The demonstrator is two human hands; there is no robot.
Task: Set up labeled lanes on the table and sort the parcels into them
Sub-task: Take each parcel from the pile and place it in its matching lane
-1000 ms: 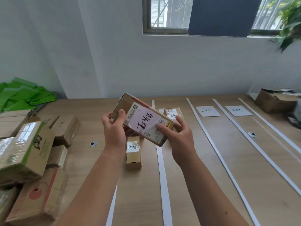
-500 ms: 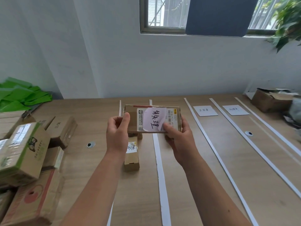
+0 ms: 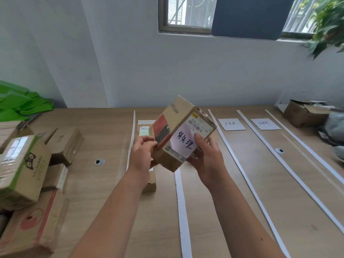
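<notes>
Above the wooden table (image 3: 232, 192), my left hand (image 3: 142, 153) and right hand (image 3: 206, 159) grip a tilted brown cardboard parcel (image 3: 176, 125); misreading its skewed handwritten label (image 3: 184, 141) risks the wrong lane

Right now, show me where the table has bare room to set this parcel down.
Free: the bare wood between the white paper strip under the held brown cardboard parcel and the next white strip; the lane beyond, nearer than the white label card. Crowded: stacked cardboard boxes at left, and a small cardboard box under the left hand.

Head-worn view, forward and down, close over table (image 3: 104, 183)
</notes>
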